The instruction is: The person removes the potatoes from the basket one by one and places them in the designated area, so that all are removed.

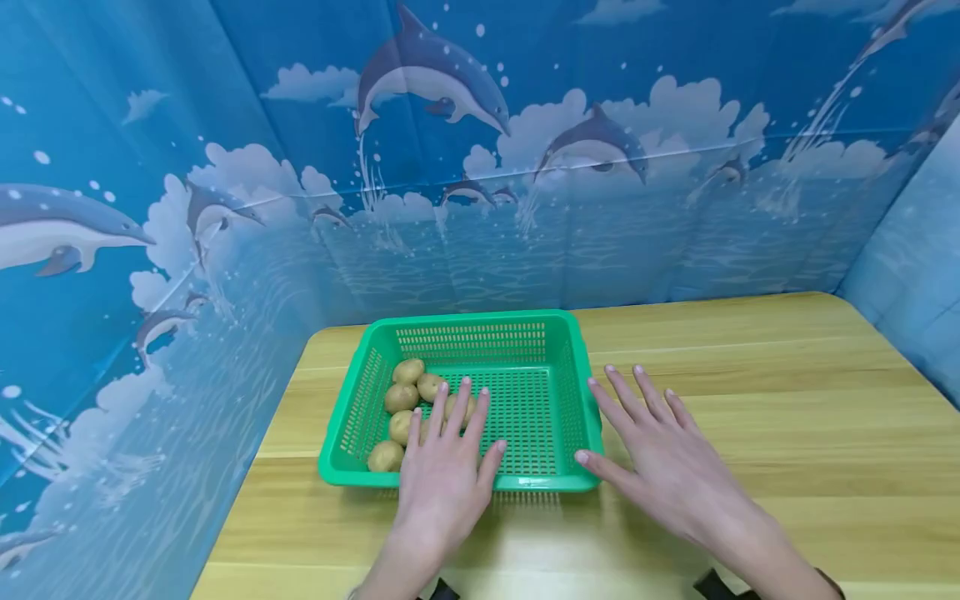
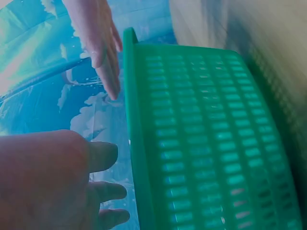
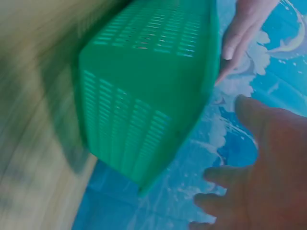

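Note:
A green plastic basket (image 1: 555, 482) with slotted walls sits on the table, several potatoes (image 1: 402, 398) gathered along its left side. My left hand (image 1: 442, 479), fingers spread and straight, is over the basket's front rim and hides part of the potatoes. Just off the right rim is my right hand (image 1: 671, 467), fingers spread, thumb near the front right corner. Nothing is held in either hand. In the left wrist view the left hand (image 2: 53, 179) is beside the basket's rim; in the right wrist view the right hand (image 3: 276, 167) shows apart from the basket.
The wood-grain table (image 1: 810, 450) extends to the right of the basket. Behind and to the left hangs a blue curtain (image 1: 450, 250) printed with dolphins and clouds, reaching the table's back edge. Another curtain panel (image 1: 915, 275) borders the right side.

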`<state>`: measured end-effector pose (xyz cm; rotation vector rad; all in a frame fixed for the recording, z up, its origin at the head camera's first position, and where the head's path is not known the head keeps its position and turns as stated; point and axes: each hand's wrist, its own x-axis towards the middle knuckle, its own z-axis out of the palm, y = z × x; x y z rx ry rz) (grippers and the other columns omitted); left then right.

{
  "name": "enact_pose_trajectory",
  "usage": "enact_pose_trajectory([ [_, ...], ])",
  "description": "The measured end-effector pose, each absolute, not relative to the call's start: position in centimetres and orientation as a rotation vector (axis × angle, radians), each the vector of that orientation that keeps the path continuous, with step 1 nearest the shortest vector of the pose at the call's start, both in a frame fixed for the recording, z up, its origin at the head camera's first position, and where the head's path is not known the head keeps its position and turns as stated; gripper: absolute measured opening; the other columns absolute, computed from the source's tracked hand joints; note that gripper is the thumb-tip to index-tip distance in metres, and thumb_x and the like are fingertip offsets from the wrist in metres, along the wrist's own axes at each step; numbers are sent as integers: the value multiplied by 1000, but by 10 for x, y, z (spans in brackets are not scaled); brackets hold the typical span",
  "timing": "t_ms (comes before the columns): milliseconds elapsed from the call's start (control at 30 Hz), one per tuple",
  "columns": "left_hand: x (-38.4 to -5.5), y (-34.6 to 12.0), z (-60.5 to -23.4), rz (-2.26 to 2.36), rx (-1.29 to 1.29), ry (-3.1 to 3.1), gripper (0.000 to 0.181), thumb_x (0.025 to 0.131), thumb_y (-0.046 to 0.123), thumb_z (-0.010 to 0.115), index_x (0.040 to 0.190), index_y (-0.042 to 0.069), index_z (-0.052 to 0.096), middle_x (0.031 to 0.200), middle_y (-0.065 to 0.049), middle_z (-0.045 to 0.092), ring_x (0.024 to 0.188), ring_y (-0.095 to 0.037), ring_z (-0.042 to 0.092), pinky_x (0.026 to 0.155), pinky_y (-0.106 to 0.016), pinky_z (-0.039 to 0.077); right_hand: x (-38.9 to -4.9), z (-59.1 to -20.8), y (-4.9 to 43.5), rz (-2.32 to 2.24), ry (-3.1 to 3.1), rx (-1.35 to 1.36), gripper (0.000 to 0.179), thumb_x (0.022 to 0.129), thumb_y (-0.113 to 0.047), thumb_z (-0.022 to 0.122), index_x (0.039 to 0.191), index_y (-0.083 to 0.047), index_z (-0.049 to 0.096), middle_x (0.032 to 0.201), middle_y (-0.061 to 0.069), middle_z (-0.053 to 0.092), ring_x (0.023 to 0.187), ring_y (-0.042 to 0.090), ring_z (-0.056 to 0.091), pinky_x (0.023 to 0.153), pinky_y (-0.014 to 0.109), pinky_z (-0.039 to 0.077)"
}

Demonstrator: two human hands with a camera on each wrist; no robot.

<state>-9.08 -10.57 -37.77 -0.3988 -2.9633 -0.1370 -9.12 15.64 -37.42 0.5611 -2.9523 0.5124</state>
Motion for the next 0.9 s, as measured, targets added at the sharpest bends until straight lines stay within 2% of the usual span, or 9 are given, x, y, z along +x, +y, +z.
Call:
enact_pose_trajectory([
  [167,-92,-120,-380,-153,-403,-2944,61,104,54,29,157,24,26,164,0,14,150,-26,4,116,-56,11,-103,-380,150,470,-2893,666,83,93,-72,38,159,-29,12,164,0,5,149,22,-7,118,49,-1],
  [400,-92,-148,-381,-171,-394,-2915,57,103,50,41,154,24,36,163,2,17,150,-24,4,116,-57,11,-119,-383,139,406,-2809,833,81,94,-71,38,158,-30,11,164,-5,3,150,22,-4,117,54,9],
  [633,-94,-176,-386,-155,-351,-2866,56,101,48,47,151,24,42,161,1,24,149,-28,12,114,-60,13,-132,-384,127,369,-2738,974,79,95,-69,37,159,-28,14,164,-5,6,150,25,4,116,56,14],
  [900,-96,-206,-391,-296,-306,-2846,49,102,41,49,147,23,47,158,3,31,148,-30,18,113,-62,13,-143,-383,115,391,-2714,1099,76,97,-67,36,159,-26,16,164,-3,12,150,22,5,116,55,13],
])
